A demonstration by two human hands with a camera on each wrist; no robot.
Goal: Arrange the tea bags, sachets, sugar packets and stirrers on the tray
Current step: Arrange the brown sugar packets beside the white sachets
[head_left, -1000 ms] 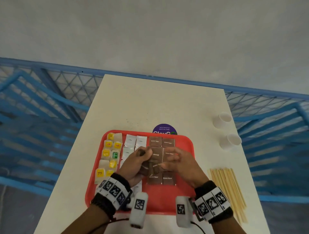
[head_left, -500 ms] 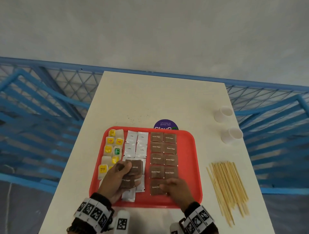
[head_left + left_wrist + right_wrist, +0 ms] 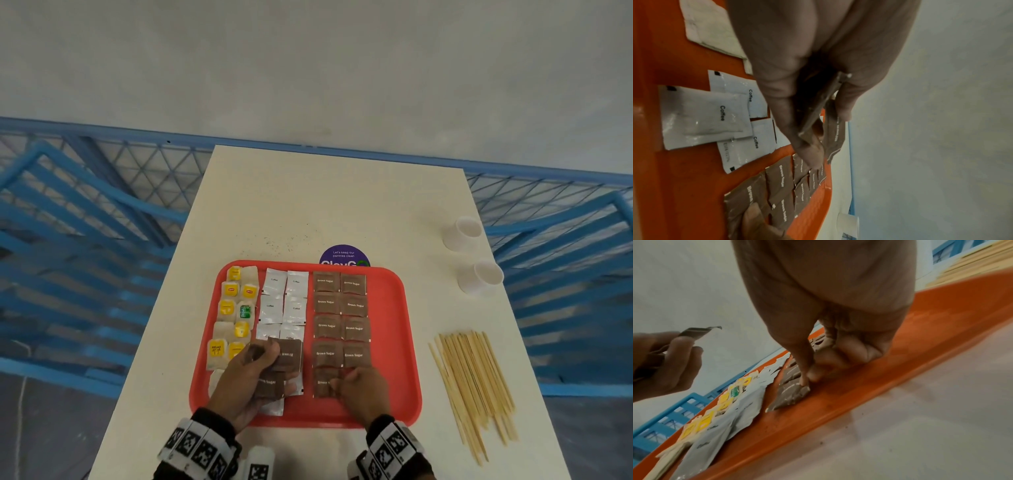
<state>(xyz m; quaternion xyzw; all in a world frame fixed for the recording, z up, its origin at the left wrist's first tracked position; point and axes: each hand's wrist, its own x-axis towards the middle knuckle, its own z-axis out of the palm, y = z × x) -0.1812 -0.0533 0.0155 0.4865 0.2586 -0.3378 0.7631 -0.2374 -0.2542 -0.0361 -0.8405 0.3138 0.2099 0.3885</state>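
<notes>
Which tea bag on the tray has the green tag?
The tea bag third from the far edge, beside the coffee sachets; all other visible tags are yellow.

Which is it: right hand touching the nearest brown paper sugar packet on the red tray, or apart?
Touching. Right wrist view: the right hand holds down the brown paper sugar packet.

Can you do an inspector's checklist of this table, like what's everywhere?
Surface: cream table, dark specks beyond the red tray.
Job's things: tray holds tea bags left, coffee sachets middle, brown sugar packets right; stirrers lie off it, on the table.
Clutter: two white cups, purple sticker.
Hands: left hand holds spare packets; right hand pinches the nearest packet.
Cables: pale line on the floor, maybe a cord.
Surroundings: blue racks, grey wall.
</notes>
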